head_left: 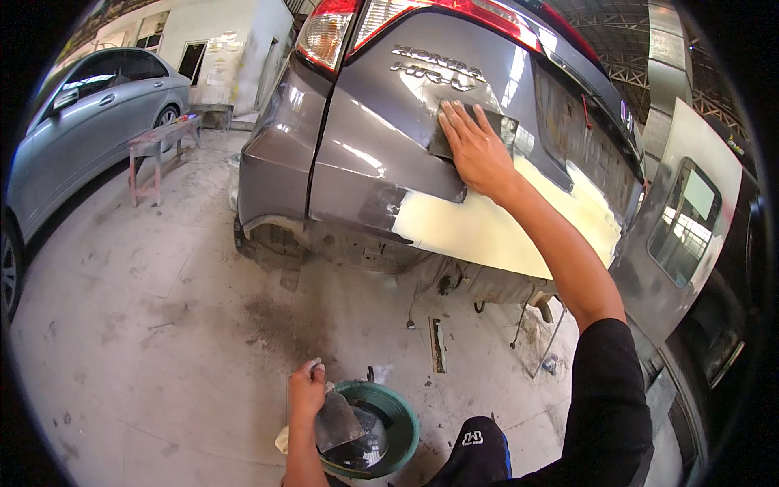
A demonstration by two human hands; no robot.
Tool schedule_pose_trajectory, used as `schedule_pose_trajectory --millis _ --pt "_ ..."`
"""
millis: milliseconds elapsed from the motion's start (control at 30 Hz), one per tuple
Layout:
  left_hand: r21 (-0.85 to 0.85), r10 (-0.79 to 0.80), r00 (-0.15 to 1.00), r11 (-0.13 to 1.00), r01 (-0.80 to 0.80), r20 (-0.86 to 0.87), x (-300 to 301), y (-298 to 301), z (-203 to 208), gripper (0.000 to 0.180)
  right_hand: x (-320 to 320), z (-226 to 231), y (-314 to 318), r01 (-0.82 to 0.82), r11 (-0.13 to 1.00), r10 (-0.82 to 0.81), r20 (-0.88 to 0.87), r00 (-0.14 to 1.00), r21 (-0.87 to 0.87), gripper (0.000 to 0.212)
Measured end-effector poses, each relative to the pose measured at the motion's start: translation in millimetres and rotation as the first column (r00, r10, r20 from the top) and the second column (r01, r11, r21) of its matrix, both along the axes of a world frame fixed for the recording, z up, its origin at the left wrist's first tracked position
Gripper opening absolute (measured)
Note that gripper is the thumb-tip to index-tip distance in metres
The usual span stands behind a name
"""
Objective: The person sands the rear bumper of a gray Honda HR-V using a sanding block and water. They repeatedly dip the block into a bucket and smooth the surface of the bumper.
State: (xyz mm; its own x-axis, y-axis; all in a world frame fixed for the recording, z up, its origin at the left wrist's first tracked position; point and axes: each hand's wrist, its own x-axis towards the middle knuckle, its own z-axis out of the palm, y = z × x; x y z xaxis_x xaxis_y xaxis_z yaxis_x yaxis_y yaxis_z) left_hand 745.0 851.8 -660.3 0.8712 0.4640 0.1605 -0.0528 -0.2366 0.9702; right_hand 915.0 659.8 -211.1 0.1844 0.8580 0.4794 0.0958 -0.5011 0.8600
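Note:
My right hand (477,154) lies flat with fingers stretched on a dark sheet of sandpaper (506,132), pressed to the grey car's tailgate (365,146) below its chrome lettering. Below the hand, a pale yellow filler patch (479,231) spreads along the tailgate's lower part. Down low, my left hand (307,391) is closed beside a green basin (412,434); what its fingers hold, if anything, is too small to make out. A flat grey sheet (337,422) sits next to that wrist, over the basin's edge. Dark water and something dark show inside the basin.
The car's bumper is off, and loose wires (412,312) hang from its underside. A silver car (105,130) and a worn bench (158,146) are at the left. At the right, a detached panel with a window (686,219) stands upright. A dark strip (438,345) lies on the dusty floor.

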Motion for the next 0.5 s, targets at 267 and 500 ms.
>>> schedule_pose_trajectory --millis 267,500 --pt "0.063 -0.030 0.998 0.997 0.034 -0.060 -17 -9 23 0.027 -3 -3 -26 0.059 0.998 -0.059 -0.012 0.998 0.028 0.057" --pt "0.044 -0.011 0.999 0.999 0.013 -0.042 -2 -7 2 0.027 -9 0 -16 0.039 0.999 -0.039 -0.058 0.998 0.005 0.060"
